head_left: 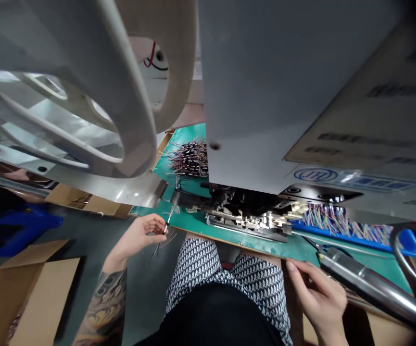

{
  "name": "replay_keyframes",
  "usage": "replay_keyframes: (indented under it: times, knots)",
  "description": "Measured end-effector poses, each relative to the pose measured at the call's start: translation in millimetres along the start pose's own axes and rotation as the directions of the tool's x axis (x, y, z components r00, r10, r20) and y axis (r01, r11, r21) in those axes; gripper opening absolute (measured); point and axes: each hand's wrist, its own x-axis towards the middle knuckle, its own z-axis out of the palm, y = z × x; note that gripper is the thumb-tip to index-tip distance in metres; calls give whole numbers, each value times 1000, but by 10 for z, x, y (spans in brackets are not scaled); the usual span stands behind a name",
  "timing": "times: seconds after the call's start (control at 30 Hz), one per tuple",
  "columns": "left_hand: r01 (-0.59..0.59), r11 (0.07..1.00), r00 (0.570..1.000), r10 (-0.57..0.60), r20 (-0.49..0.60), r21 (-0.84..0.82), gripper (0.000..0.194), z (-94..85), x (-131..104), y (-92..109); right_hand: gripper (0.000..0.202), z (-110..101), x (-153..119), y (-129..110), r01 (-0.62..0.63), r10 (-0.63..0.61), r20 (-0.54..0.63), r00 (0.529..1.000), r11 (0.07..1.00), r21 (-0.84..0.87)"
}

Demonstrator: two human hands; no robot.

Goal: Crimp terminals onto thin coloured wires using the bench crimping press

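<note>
Grey machine (pixel 244 110) hides the right side of the wire pile (pixel 189 158) on the green tabletop (pixel 196 223). Left hand (pixel 144 234): grip narrow, pinching a wire bundle (pixel 169 217) at the fingertips, beside the tabletop's near edge; strand ends blurred. Right hand (pixel 316 290) at same edge, fingers bent; cannot tell whether it holds anything.

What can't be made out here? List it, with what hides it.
All in the head view:
Wire bundle: right end hidden behind the grey machine housing.
Panel lettering: too blurred to read.
Thin piece in the left hand: too small to identify.
Lower-left carton: cut off by the left and bottom edges.
</note>
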Motion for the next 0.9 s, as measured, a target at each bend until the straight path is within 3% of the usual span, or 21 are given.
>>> replay_keyframes:
  times: [0.1,0.17,0.23,0.33,0.43,0.53,0.73,0.9]
  knots:
    - [59,989,995,-47,90,-138,45,84,-29,-27,7,148,66,-283,28,-45,108,993,989,147]
    - [60,980,989,-32,146,-189,44,199,-27,-43,8,237,84,-439,-42,-5,216,976,976,211]
    - [-14,984,980,49,194,-178,36,356,-26,-23,13,333,66,-564,-170,83,342,936,958,232]
    - [-254,966,936,260,235,-56,21,658,-42,104,22,478,18,-729,-432,247,532,810,864,257]
    - [-434,900,875,410,257,43,11,979,-72,309,30,562,28,-878,-703,351,684,639,628,334]
    - [-489,871,830,445,337,54,6,1222,-76,498,38,555,126,-986,-821,354,759,546,404,403]
    - [-503,864,795,455,400,16,7,1414,4,621,27,476,319,-1040,-825,370,738,565,287,488]
    - [-560,826,781,498,377,69,11,1453,-15,657,29,481,369,-1022,-834,393,737,550,300,463]
